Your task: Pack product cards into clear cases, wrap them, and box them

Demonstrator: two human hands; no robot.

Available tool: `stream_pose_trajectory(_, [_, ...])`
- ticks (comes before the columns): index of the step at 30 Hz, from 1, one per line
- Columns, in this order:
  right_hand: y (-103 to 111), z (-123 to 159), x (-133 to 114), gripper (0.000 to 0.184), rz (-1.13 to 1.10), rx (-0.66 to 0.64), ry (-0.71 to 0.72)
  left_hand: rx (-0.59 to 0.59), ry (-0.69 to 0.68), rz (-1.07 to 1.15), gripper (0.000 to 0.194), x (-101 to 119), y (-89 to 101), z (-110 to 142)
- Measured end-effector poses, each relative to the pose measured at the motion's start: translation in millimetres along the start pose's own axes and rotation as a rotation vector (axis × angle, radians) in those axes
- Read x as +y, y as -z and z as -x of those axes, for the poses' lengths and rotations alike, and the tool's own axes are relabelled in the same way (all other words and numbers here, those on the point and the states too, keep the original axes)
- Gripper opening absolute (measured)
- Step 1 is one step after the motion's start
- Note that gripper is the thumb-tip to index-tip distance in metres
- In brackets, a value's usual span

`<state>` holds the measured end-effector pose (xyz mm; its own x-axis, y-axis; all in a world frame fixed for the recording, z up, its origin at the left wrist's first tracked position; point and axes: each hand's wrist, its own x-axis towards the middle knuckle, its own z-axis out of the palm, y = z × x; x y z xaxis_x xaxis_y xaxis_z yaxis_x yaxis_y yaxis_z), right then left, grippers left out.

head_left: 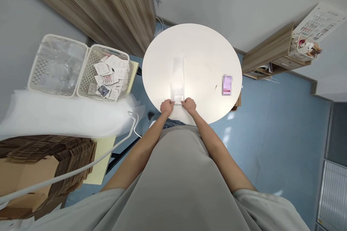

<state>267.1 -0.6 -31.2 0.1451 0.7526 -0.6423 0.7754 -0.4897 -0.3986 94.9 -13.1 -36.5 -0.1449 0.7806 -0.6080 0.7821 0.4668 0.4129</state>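
A long translucent strip of packing wrap (178,74) lies lengthwise on the white round table (200,43). At its near end sits a small pale, flat piece (178,98), too washed out to name. My left hand (167,107) pinches the left corner of the strip's near end. The right corner is pinched by my right hand (189,105). Both hands are closed and rest near the table's front edge, the pale piece between them.
On the table's right lies a pinkish rectangle (227,85), blurred out. To the left stand a basket of clear plastic bags (58,65) and a basket of small cards (108,75). Nearer are stacked white foam sheets (67,112), folded cardboard boxes (67,162) and a white curved bar (81,169).
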Motion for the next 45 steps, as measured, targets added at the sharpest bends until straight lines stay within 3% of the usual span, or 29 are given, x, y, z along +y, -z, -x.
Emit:
stream_pose_trajectory(3, [-2.1, 1.5, -8.4, 0.012, 0.13, 0.12, 0.118, 0.088, -0.03, -0.02, 0.024, 5.6, 0.4, -0.7])
stream_pose_trajectory(6, [-6.1, 5.8, -12.5, 0.024, 0.239, 0.197, 0.372, 0.154, -0.266, -0.082, 0.026, 9.4, -0.3, -3.2])
stream_pose_trajectory(10, [-5.2, 9.1, -5.7, 0.041, 0.33, 0.134, 0.557, 0.042, -0.567, -0.115, 0.049, 9.5, -4.0, -9.8])
stream_pose_trajectory(14, [3.8, 9.1, 7.6, 0.039, 0.358, 0.052, 0.633, -0.083, -0.611, -0.125, 0.058, 3.7, -3.8, -13.9])
stream_pose_trajectory(20, [8.7, 20.9, 22.5, 0.055, 0.386, -0.03, 0.695, -0.105, -0.729, -0.139, 0.061, -14.9, 0.9, -2.5])
stream_pose_trajectory(25, [1.9, 44.9, 41.4, 0.056, 0.356, -0.087, 0.712, -0.192, -0.719, -0.155, 0.069, -39.0, -4.4, 18.5])
stream_pose_trajectory(29, [3.7, 55.7, 50.3, 0.054, 0.22, -0.098, 0.628, -0.198, -0.654, -0.075, 0.059, -47.4, -3.9, 28.1])
stream_pose_trajectory(35, [15.8, 42.1, 38.3, 0.035, -0.084, -0.085, 0.413, -0.173, -0.373, 0.033, 0.04, -28.1, 14.9, 12.6])
stream_pose_trajectory(39, [15.7, 24.4, 22.9, 0.03, -0.091, -0.034, 0.317, -0.139, -0.247, -0.024, 0.04, -12.4, 19.7, 1.5])
stream_pose_trajectory(45, [19.9, 5.1, -1.7, 0.035, 0.018, 0.021, 0.126, -0.055, -0.187, -0.057, 0.027, 6.3, 11.9, -5.5])
